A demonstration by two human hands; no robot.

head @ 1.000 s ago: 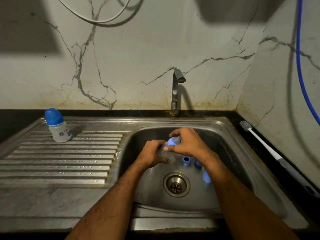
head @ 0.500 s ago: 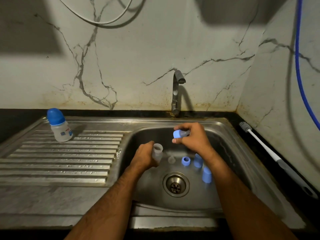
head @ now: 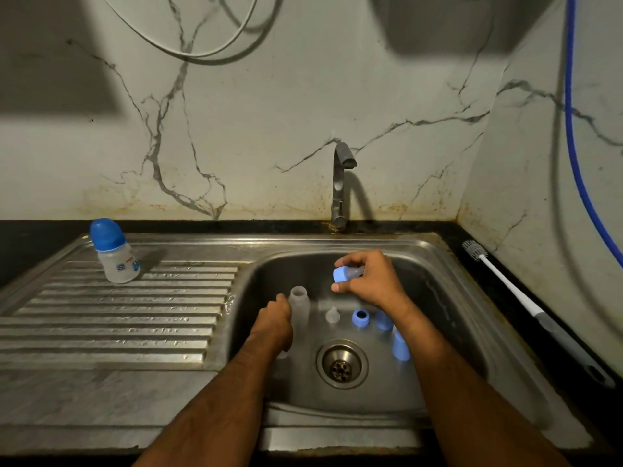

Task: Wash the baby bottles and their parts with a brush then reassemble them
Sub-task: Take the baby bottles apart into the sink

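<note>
In the steel sink basin (head: 448, 318), my left hand (head: 273, 323) grips a clear open bottle body (head: 299, 306), upright on the basin floor. My right hand (head: 369, 281) is raised over the basin and holds a blue screw ring with its clear teat (head: 345, 274), turned sideways. On the basin floor lie a loose clear teat (head: 332, 315), a blue ring (head: 360, 318) and two blue caps (head: 384, 320) (head: 401, 347). An assembled bottle with a blue cap (head: 113, 251) stands on the drainboard at the far left.
A white-handled bottle brush (head: 526, 306) lies on the black counter right of the sink. The tap (head: 340, 183) rises behind the basin; no water is visibly running. The drain (head: 341, 364) sits in the middle. The ribbed drainboard (head: 118, 318) stretches left. A blue hose (head: 573, 129) hangs at right.
The hands have come apart: the right one lifted the ring with teat off the bottle and up, while the left one lowered the open bottle body to the basin floor.
</note>
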